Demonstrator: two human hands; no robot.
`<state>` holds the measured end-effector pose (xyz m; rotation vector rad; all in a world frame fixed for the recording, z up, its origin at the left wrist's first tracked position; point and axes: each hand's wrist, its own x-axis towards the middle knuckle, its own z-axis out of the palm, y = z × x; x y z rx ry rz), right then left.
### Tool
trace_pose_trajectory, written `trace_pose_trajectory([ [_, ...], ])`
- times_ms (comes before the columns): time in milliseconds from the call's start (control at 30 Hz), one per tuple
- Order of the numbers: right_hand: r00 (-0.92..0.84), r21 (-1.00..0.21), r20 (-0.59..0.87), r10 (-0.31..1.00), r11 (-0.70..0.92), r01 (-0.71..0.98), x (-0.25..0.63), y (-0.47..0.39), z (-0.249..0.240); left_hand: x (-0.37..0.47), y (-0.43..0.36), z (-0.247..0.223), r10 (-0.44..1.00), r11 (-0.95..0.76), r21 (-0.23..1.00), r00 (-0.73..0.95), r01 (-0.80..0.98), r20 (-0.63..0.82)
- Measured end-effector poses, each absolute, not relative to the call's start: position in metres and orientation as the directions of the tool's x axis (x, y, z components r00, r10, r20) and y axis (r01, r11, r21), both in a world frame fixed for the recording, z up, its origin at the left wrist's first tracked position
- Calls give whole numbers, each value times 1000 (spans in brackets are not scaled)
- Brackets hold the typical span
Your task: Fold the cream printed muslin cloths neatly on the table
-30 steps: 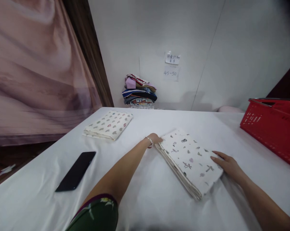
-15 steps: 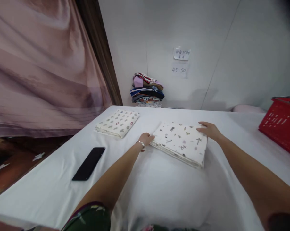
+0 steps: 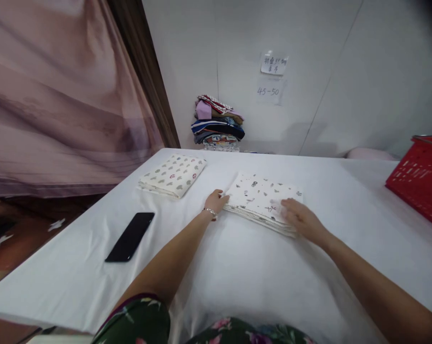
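One cloth (image 3: 173, 175) lies folded at eleven o'clock; second cloth (image 3: 259, 195) looks nearly done, my right hand (image 3: 304, 219) spread, left grip (image 3: 216, 202) unclear.

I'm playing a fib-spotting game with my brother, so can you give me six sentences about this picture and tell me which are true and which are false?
1. The left hand and the right hand are at the same patterned cloth. True.
2. The right hand wears a bracelet. False: the bracelet is on the left one.
3. The black phone lies on the white-covered table. True.
4. The basket at the right is blue. False: the basket is red.
5. The second folded cloth is inside the basket. False: the second folded cloth lies on the table.
6. A paper on the wall says 45-50. True.
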<state>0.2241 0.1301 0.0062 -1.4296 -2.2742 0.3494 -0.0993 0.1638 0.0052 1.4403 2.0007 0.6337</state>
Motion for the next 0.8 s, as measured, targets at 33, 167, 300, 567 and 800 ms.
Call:
trace_pose_trajectory([
  [33, -449, -400, 195, 872, 489, 775, 221, 117, 3, -99, 163, 5, 956, 291, 678, -240, 675, -172],
  [167, -536, -338, 151, 830, 553, 761, 219, 94, -7, -98, 161, 4, 969, 231, 669, -231, 706, -91],
  [300, -444, -431, 237, 864, 503, 749, 217, 97, 1, -97, 154, 7, 975, 73, 586, -181, 807, 127],
  [567, -416, -425, 245, 876, 482, 766, 177, 109, 20, -78, 135, 10, 823, -545, 289, 438, 787, 362],
  [800, -351, -514, 160, 923, 381, 769, 173, 110, 16, -73, 146, 10, 843, -537, 339, 486, 772, 229],
])
